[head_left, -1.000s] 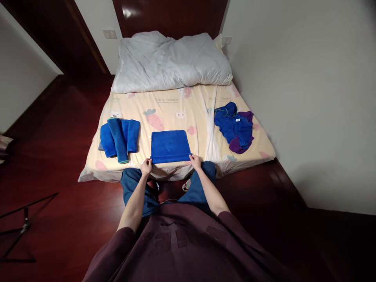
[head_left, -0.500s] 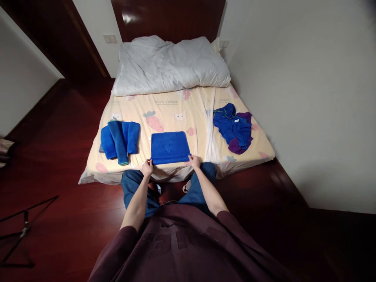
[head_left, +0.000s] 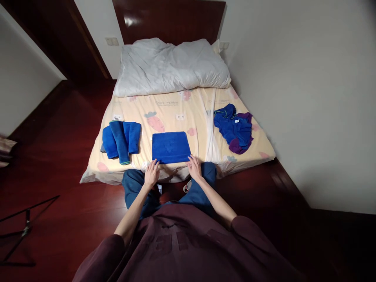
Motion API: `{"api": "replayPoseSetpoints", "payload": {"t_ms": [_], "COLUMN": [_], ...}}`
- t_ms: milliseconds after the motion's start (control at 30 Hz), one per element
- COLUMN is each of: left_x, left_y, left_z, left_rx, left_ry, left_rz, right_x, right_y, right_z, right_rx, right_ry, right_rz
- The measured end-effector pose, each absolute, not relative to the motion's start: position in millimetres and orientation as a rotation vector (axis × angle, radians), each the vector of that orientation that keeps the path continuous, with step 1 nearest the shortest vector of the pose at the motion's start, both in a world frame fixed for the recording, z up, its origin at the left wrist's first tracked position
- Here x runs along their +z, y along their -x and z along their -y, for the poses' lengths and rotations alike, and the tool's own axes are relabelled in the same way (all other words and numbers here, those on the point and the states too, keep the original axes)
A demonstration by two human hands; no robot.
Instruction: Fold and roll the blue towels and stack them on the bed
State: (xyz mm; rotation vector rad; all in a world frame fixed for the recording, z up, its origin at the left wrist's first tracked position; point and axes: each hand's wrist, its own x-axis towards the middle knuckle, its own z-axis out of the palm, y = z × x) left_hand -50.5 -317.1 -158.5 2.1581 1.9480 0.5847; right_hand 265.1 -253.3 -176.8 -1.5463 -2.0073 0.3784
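Observation:
A blue cloth (head_left: 170, 145) lies flat on the bed, its near edge folded over in a narrow strip. My left hand (head_left: 152, 173) rests at the cloth's near left corner, fingers apart. At the near right corner is my right hand (head_left: 194, 167), its fingers spread and touching the edge. Several rolled blue cloths (head_left: 120, 141) are piled to the left, one lying across the others. On the right sits a crumpled heap of blue and purple cloths (head_left: 235, 127) with a small white tag.
The bed (head_left: 176, 113) has a patterned yellow sheet. A white quilt (head_left: 173, 66) lies at its far end, before a dark headboard (head_left: 170, 19). My knees touch the near side. A black metal stand (head_left: 26, 227) is on the floor at left.
Both hands have loosened their pinch on the cloth's near corners, and the fingers are now spread. The near edge of the cloth lies slightly farther from me.

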Motion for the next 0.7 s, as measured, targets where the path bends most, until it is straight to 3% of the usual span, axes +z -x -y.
{"api": "replayPoseSetpoints", "payload": {"t_ms": [333,700], "left_x": [-164.2,-182.6], "left_y": [29.4,55.1], "left_z": [269.1,283.9], "left_rx": [0.349,0.307], "left_ry": [-2.253,-2.192], "left_rz": [-1.863,-1.976], "right_x": [-176.2,-202.6], "right_y": [-222.9,-250.2], "right_z": [234.9,222.8], "right_rx": [0.338,0.36], "right_ry": [1.339,1.482], "right_rz": [2.466,2.409]}}
